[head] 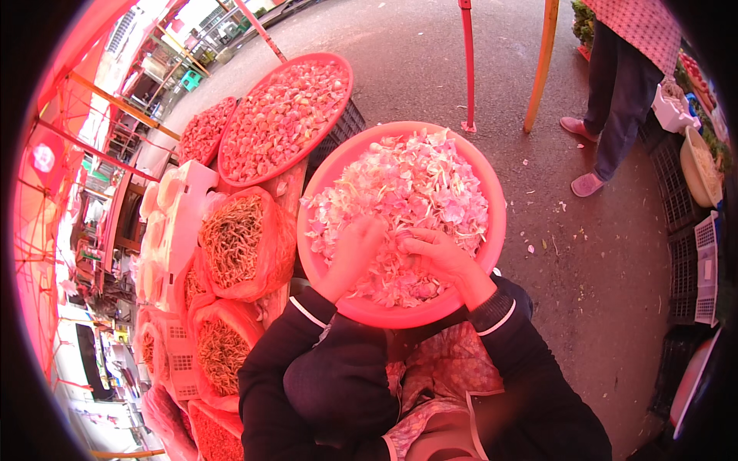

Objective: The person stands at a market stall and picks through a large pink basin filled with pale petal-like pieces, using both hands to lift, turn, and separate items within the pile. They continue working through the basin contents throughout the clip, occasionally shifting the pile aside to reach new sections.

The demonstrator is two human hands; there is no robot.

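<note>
A wide pink plastic basin (pixel 496 230) sits before me at my lap, heaped with papery garlic skins (pixel 412 184). Both of my hands are over the near half of the heap. Between the thumb and fingers of my right hand (pixel 438 250) is a small purplish garlic clove (pixel 403 236). My left hand (pixel 360 242) is close beside it on the left, blurred, with its fingers curled. Whether it pinches anything cannot be made out. A few darker cloves (pixel 426 288) show among the skins near the basin's front rim.
A round red tray of garlic cloves (pixel 282 115) rests on a black crate (pixel 346 127) beyond the basin. Bags of dried, thin brownish pieces (pixel 233 239) stand at my left. A person (pixel 617 86) stands at right, past a red pole (pixel 468 69) and a yellow pole (pixel 541 69).
</note>
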